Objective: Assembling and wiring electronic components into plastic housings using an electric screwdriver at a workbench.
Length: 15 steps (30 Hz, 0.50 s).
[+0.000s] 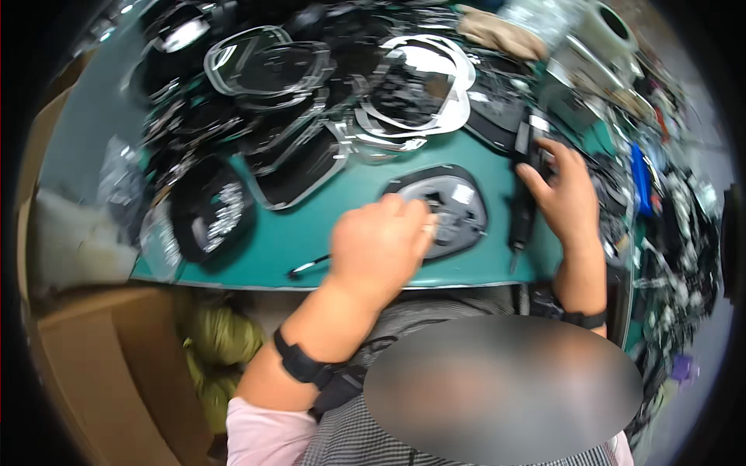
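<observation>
A black rounded shell with a grey moulded plate (467,211) lies on the green work table, close to its front edge. My left hand (381,245) covers the plate's left side. Its fingers are curled together, and whatever they hold is hidden. A thin black cable with a small plug (309,266) sticks out to the left from beneath that hand. Right of the plate is a black electric screwdriver (522,203), its thin bit pointing toward me. My right hand (566,194) is at the screwdriver's upper end, thumb and fingers apart beside it. Some motion blur softens both hands.
Clear and white rounded frames (458,101) pile up across the back. A black bowl of small shiny parts (198,225) stands at the left. Rear right hold a tan glove (501,33) and a clear film roll (608,29). A cardboard box (101,349) sits below left.
</observation>
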### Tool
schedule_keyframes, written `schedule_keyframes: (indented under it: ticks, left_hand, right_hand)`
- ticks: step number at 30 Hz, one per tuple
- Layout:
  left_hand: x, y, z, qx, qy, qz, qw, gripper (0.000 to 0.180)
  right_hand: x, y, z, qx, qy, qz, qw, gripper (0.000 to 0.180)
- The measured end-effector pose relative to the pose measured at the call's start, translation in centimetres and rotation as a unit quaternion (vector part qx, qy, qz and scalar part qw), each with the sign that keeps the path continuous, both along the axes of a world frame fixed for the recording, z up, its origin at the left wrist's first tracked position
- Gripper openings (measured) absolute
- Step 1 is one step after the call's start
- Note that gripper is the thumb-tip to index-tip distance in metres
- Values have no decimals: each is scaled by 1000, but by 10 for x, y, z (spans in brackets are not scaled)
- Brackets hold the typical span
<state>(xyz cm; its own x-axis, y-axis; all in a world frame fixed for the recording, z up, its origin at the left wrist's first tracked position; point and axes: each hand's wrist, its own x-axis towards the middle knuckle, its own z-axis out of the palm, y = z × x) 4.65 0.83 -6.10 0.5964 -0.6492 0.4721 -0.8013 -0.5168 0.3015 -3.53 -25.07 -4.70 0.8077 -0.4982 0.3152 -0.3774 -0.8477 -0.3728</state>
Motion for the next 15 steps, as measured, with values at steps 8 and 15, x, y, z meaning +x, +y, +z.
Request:
schedule_keyframes:
  ticks: [8,15]
  left_hand:
    - [-5,3,-9,-12,34,1,999,31]
    - [1,20,18,-41,17,-5,999,40]
  right_hand:
    - [5,-18,-32,69,-17,48,996,86]
    - [-10,-12,-2,398,-196,22,896,75]
